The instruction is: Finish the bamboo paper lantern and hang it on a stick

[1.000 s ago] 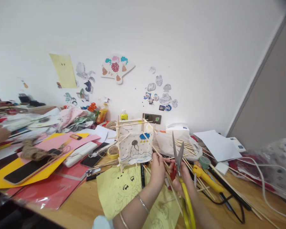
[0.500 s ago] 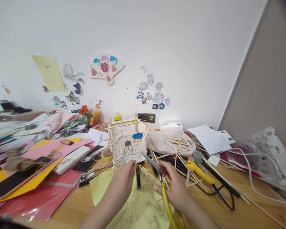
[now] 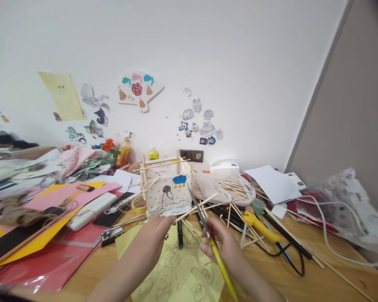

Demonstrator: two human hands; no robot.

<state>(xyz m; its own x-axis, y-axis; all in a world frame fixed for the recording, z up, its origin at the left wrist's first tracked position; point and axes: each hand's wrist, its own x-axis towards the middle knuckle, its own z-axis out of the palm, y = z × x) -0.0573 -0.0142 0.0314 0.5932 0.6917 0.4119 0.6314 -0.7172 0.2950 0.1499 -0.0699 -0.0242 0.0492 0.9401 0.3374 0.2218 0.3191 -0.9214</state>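
My left hand (image 3: 157, 230) is closed on one end of a thin wooden stick (image 3: 197, 207), which slants up to the right. Yellow-handled scissors (image 3: 219, 260) are in my right hand (image 3: 219, 237), their blades pointing up and left across the stick. Just beyond my hands stands a small stick frame (image 3: 144, 178) with a drawn cloth or paper panel (image 3: 157, 197) showing a blue cloud and a figure. Beneath my hands lies a yellow sheet (image 3: 164, 272) with pencil drawings, and a black marker (image 3: 180, 235) rests at its upper edge.
On the right are a yellow glue gun (image 3: 261, 226), loose sticks, a white cable (image 3: 326, 226) and plastic bags (image 3: 343, 205). Coloured papers (image 3: 47, 256), twine (image 3: 19, 212) and a white power strip (image 3: 91, 212) lie left. Bottles (image 3: 122, 154) stand by the wall.
The stick in my left hand has tipped from steep to a lower slant toward the right. The scissor blades have come closer together and point more upward. The view has shifted slightly.
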